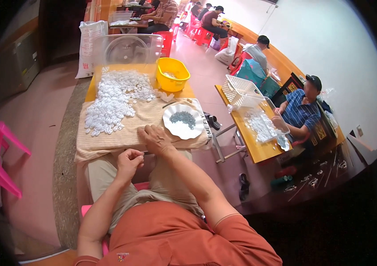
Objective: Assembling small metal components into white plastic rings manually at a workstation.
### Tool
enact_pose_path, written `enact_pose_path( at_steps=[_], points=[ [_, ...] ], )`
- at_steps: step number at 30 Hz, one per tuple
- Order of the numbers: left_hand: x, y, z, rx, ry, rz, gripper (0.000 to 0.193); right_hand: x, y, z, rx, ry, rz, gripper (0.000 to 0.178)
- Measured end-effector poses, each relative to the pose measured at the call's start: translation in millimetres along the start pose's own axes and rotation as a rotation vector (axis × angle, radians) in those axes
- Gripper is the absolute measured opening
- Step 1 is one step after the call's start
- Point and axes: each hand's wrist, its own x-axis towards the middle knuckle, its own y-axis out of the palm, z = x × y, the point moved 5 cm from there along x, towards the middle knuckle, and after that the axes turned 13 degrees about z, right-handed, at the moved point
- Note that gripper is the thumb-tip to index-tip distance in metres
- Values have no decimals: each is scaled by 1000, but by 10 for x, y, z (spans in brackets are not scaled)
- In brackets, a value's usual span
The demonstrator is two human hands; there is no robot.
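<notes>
My left hand (130, 164) is just off the front edge of the table, above my lap, its fingers curled into a pinch. Whatever it holds, if anything, is too small to make out. My right hand (156, 139) rests on the striped beige towel (142, 114), palm down with the fingers stretched out. Beyond my hands, to the left, a large heap of small white plastic pieces (108, 111) spreads over the towel. Right of my right hand stands a white scalloped plate (172, 129) bearing a pile of small grey-green pieces (183, 119).
Behind the heap stands a clear plastic bin (150, 43), beside a yellow basin (174, 68). A pink stool (3, 153) is at far left, a white sack (92, 37) behind the table. Right, a person (302, 106) works at another table (259, 153) with a white basket (243, 91).
</notes>
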Motion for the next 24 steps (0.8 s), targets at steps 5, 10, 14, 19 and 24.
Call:
enact_pose_path(
  at_steps=[5, 10, 14, 19, 24],
  points=[
    [-120, 57, 51, -4, -12, 18, 8, -39, -14, 5, 23, 2, -9, 31],
    [-263, 82, 49, -22, 5, 5, 8, -1, 19, 29, 18, 8, 39, 38],
    [-341, 129, 85, -51, -11, 2, 8, -11, 34, 16, 1, 15, 57, 40],
    [-434, 166, 86, -67, -12, -8, 8, 3, 48, -2, 18, 27, 67, 42],
    [-497, 172, 90, -84, 4, 2, 8, 17, 91, -15, 30, 23, 95, 43]
  ],
)
